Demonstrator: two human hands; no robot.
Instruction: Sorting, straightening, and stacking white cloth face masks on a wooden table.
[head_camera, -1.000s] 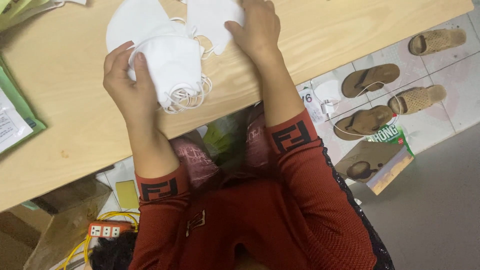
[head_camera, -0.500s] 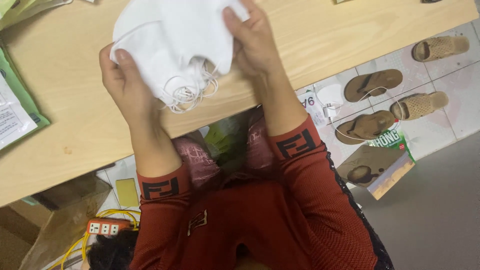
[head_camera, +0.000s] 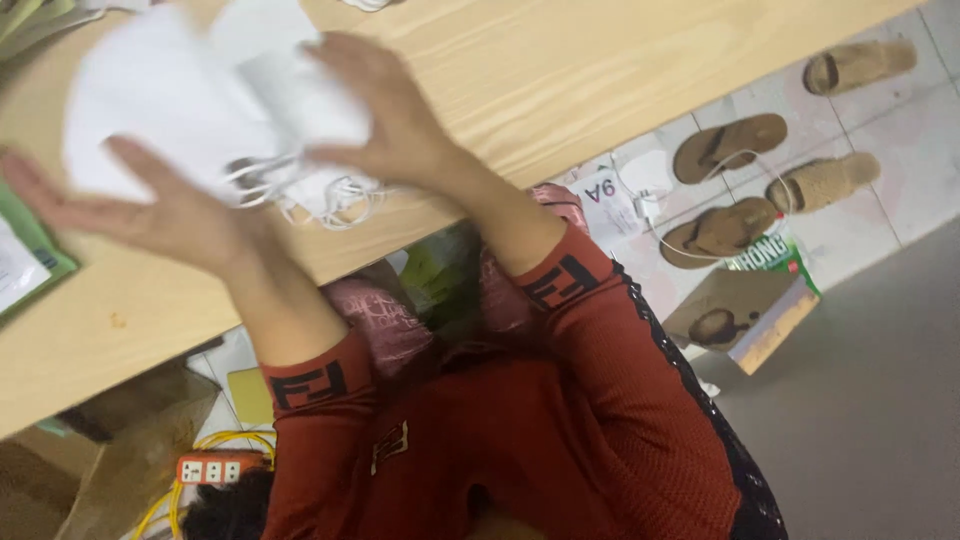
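Both my hands hold a stack of white face masks (head_camera: 170, 100) above the light wooden table (head_camera: 600, 70); the picture is blurred by motion. My left hand (head_camera: 150, 215) cups the stack from the near left, thumb on top and fingers spread toward the left. On the right side, my right hand (head_camera: 385, 110) presses on the masks with fingers curled over them. White ear loops (head_camera: 330, 195) dangle from the stack near the table's front edge. Red knit sleeves cover both forearms.
A green-edged packet (head_camera: 30, 265) lies at the table's left. Several brown sandals (head_camera: 740, 145) sit on the tiled floor at right, beside an open cardboard box (head_camera: 745, 320). An orange power strip (head_camera: 215, 468) with yellow cable lies below the table, near brown cartons.
The mask stack has swung left and farther out over the table. My left hand has dropped lower and spread its fingers; my right hand has moved right along the stack.
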